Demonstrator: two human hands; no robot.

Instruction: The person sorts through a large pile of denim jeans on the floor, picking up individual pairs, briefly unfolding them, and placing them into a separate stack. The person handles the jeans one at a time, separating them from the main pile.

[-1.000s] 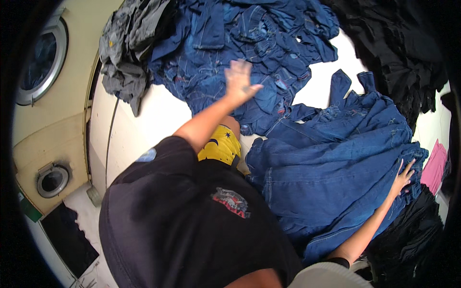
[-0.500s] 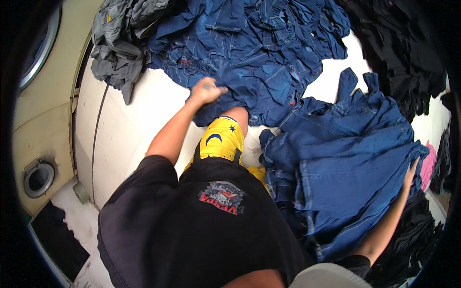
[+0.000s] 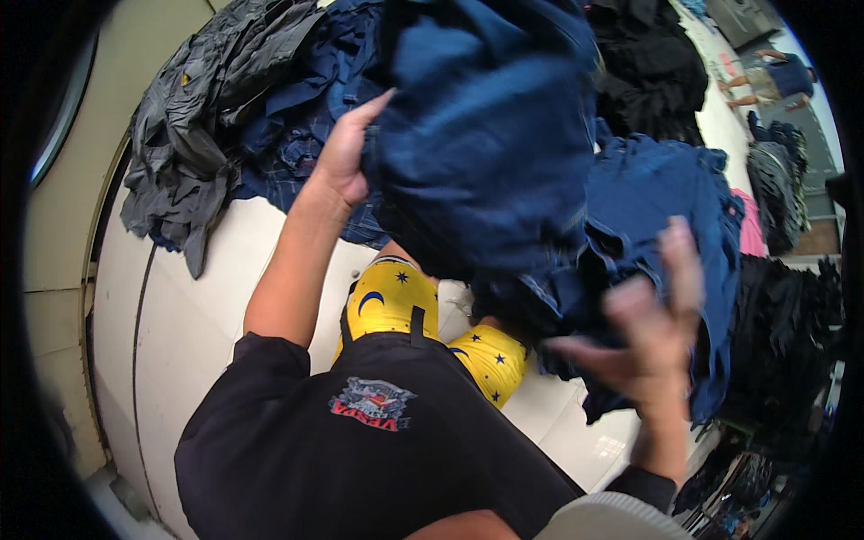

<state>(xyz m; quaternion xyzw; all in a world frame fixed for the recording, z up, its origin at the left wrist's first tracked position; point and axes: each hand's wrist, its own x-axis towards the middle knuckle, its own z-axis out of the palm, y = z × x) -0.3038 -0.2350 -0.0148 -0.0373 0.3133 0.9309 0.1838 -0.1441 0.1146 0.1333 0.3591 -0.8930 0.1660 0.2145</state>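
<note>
My left hand [image 3: 346,153] grips the edge of a dark blue denim garment [image 3: 486,144], its thumb along the side and its other fingers behind the cloth. The garment is raised in a broad bundle in front of me; whether it is trousers or a top cannot be made out. To the lower right, my right hand [image 3: 643,328] is blurred, fingers spread, with nothing in it. Behind that hand lies more blue denim clothing [image 3: 666,193], heaped on the pale floor.
Grey clothes [image 3: 184,135] lie at the far left, beside a beige machine [image 3: 67,243] with a round door. Black clothes [image 3: 643,63] are piled at the back, and further black garments [image 3: 783,333] at the right. Another person [image 3: 783,79] is at the far right.
My left hand has lifted a denim garment from the pile. My right hand has let go of the denim at the right and moved inward. The view has swung right.
</note>
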